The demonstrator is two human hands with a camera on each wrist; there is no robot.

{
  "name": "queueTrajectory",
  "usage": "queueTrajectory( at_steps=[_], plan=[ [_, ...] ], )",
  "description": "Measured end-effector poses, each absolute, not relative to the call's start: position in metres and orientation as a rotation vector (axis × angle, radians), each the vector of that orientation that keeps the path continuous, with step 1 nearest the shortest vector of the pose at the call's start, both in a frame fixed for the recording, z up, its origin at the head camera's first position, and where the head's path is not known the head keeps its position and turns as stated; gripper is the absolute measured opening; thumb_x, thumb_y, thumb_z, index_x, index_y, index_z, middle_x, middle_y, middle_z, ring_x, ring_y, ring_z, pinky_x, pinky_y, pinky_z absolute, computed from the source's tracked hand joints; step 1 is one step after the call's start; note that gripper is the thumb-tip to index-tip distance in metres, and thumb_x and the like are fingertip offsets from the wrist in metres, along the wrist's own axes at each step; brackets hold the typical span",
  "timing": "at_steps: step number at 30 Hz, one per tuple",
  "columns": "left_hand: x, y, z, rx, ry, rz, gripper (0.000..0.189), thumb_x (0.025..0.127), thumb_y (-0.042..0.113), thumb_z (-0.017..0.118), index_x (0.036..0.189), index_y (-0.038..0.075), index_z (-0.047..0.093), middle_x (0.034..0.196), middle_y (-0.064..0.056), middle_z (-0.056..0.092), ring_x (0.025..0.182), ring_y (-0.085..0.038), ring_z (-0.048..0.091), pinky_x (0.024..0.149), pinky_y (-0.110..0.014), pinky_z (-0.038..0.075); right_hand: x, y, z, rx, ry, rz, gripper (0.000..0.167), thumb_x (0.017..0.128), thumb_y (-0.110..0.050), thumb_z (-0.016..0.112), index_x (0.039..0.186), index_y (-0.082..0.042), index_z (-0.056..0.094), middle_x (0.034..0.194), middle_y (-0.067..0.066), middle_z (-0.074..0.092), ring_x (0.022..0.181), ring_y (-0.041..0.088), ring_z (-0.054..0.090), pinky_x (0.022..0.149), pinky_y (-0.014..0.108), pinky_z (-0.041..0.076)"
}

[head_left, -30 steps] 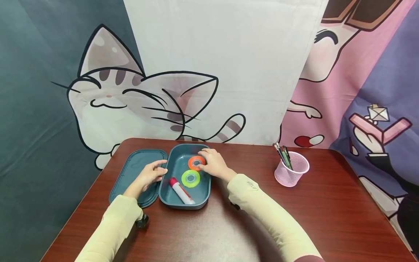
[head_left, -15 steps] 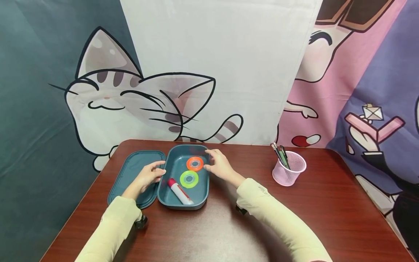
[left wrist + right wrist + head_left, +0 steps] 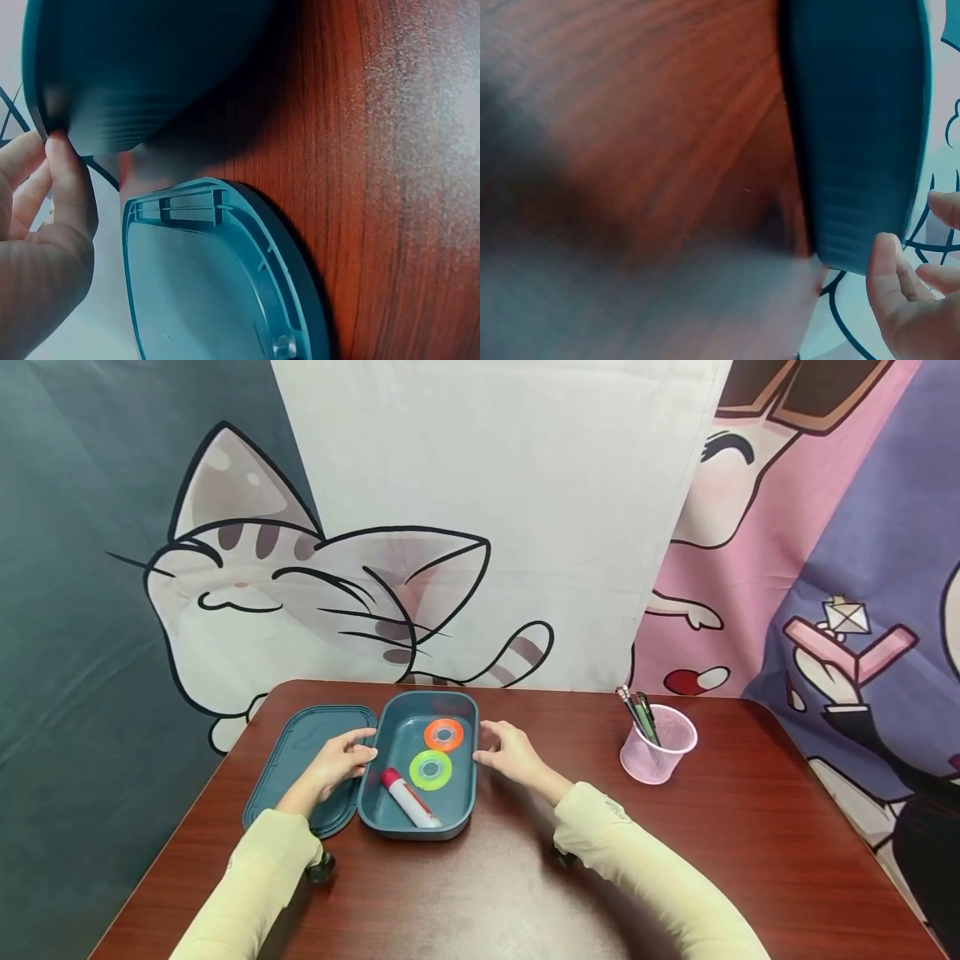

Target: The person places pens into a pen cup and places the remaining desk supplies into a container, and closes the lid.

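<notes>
A teal open box (image 3: 416, 833) stands on the table between my hands. Inside lie an orange ring-shaped disc (image 3: 444, 735), a yellow-green one (image 3: 431, 770) and a white tube with a red cap (image 3: 410, 797). My left hand (image 3: 333, 767) holds the box's left rim; in the left wrist view its thumb and index finger meet at that edge. At the right side is my right hand (image 3: 520, 756), its fingers loosely bent and the thumb tip right at the box wall (image 3: 862, 165). The matching lid (image 3: 318, 727) lies on the table under my left hand.
A pink mesh pen cup (image 3: 658, 752) with several pens stands on the right part of the brown table (image 3: 562, 893). Behind the table's far edge hangs a cloth (image 3: 540, 485) with cartoon animals.
My right hand has drawn back from over the far right corner of the box to just outside its right wall. The left hand stays at the left rim, and the contents have not moved.
</notes>
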State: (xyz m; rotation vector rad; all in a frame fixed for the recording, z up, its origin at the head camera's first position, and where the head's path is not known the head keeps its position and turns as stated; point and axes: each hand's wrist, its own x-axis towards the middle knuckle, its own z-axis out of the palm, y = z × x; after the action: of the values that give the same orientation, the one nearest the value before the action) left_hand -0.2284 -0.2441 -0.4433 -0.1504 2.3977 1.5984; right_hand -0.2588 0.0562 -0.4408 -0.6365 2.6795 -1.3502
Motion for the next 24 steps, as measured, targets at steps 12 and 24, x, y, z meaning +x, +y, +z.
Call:
queueTrajectory(
  at_steps=[12,24],
  plan=[
    [-0.228,-0.246,-0.444,-0.135,2.394,1.601,0.054,0.088,0.022,0.053,0.135,0.006,0.033,0.114,-0.022,0.052,0.078,-0.006,0.055,0.07,-0.02,0.049,-0.25,0.053,-0.45,-0.557,2.526,-1.453,0.052,0.078,-0.014,0.065,0.124,0.003,0.047,0.089,0.011,0.058,0.054,0.009,0.049,0.05,0.022,0.045],
    [-0.23,-0.257,-0.437,-0.097,2.415,1.589,0.057,0.087,0.019,0.055,0.136,0.003,0.031,0.109,-0.019,0.055,0.085,-0.01,0.058,0.076,-0.026,0.051,-0.249,0.05,-0.45,-0.496,2.52,-1.456,0.052,0.078,-0.013,0.065,0.125,0.002,0.047,0.081,0.009,0.059,0.057,0.012,0.052,0.049,0.024,0.046]
  ],
)
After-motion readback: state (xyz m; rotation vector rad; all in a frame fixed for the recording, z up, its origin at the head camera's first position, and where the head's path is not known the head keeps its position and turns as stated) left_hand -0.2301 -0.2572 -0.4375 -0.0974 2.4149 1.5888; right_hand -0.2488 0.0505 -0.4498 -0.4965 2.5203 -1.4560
